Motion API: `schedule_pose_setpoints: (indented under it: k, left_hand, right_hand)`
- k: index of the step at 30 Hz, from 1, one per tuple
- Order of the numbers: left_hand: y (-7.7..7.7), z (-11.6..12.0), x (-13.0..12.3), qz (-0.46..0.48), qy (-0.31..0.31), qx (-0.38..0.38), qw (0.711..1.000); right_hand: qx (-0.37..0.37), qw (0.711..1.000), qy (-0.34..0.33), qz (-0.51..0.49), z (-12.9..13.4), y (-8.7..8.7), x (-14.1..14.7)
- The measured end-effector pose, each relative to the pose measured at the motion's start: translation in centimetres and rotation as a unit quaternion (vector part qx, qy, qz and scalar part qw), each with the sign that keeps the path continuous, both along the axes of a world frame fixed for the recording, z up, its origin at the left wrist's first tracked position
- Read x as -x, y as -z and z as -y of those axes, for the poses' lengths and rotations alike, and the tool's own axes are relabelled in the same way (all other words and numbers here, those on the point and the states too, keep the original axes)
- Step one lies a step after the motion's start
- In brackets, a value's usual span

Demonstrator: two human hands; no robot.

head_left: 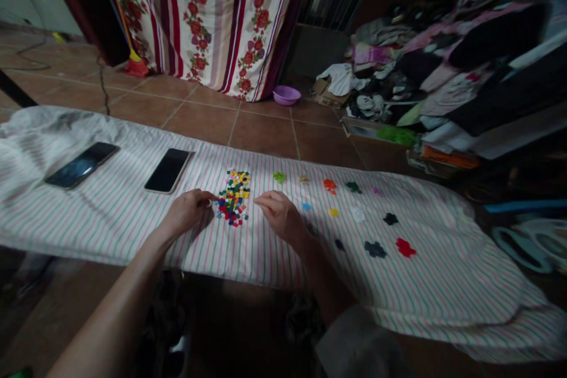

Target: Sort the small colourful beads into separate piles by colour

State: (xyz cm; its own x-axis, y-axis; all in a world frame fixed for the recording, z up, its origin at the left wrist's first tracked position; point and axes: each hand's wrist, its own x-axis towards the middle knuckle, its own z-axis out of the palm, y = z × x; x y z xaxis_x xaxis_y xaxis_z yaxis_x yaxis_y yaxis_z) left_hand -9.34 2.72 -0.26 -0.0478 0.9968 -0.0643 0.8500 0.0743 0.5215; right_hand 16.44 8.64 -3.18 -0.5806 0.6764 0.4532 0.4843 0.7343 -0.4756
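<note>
A mixed pile of small coloured pieces (233, 198) lies on a striped cloth. At its left edge is my left hand (190, 212), fingers curled together and the fingertips touching the outer pieces; anything between them is too small to make out. Just right of the pile, my right hand (281, 214) is closed in a pinch, its contents hidden. Beyond that hand are small single-colour groups: lime green (279, 177), beige (303, 179), orange (329, 186), dark green (353, 187), light blue (306, 207), yellow (333, 212), white (358, 213), black (390, 219), grey (375, 249) and red pieces (404, 247).
Two phones, a dark one (82, 165) and a light-edged one (168, 171), lie left of the pile on the striped cloth (274, 266). Behind are a flowered curtain (221, 18), a purple basin (287, 95) and a heap of clothes (425, 65).
</note>
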Motion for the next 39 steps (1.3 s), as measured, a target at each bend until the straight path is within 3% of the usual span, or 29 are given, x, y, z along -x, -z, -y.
schedule_pose_setpoints:
  k: [8, 17, 23, 34, 39]
  left_hand:
    - [0.0, -0.1, -1.1, -0.004, 0.040, 0.002, 0.999]
    - [0.0, -0.5, -2.2, -0.015, 0.051, -0.007, 0.999]
    - [0.2, -0.7, -2.8, -0.033, 0.059, -0.004, 0.998]
    - [0.4, -0.8, -2.8, -0.031, 0.046, -0.015, 0.998]
    - [0.5, -0.9, -2.9, -0.043, 0.042, -0.024, 0.998]
  right_hand:
    - [-0.008, 0.998, -0.024, 0.051, 0.2, 0.8, 3.7]
    - [-0.022, 0.999, 0.031, 0.012, -1.0, 1.5, 4.6]
    - [0.011, 0.999, 0.018, 0.033, -0.7, 1.6, 5.3]
    - [0.034, 0.999, 0.031, -0.023, -0.6, 0.8, 5.1]
    - [0.091, 0.991, 0.067, -0.075, -0.8, 0.0, 3.9]
